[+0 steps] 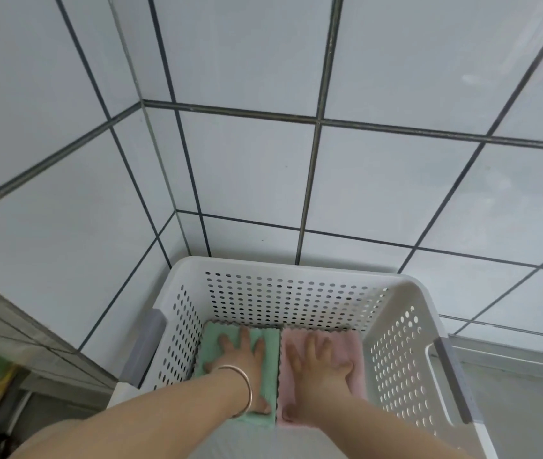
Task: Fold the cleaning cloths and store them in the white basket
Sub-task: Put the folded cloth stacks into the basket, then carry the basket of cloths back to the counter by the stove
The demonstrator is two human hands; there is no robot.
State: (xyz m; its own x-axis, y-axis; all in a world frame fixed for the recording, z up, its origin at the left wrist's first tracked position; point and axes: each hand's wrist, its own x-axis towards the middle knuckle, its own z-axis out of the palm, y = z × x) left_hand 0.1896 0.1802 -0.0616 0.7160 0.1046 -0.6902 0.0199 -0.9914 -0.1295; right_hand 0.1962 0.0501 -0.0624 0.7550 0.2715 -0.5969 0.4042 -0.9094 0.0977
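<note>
Pale glossy wall tiles point(379, 180) with dark grout lines point(310, 180) fill most of the frame, two walls meeting in a corner point(157, 154) left of centre. Soft reflections sheen the upper right tiles.

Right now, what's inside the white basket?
Inside the white basket, a folded green cloth and a folded pink cloth lie side by side. The left hand and right hand press flat on them, hiding the middles and anything underneath.
</note>
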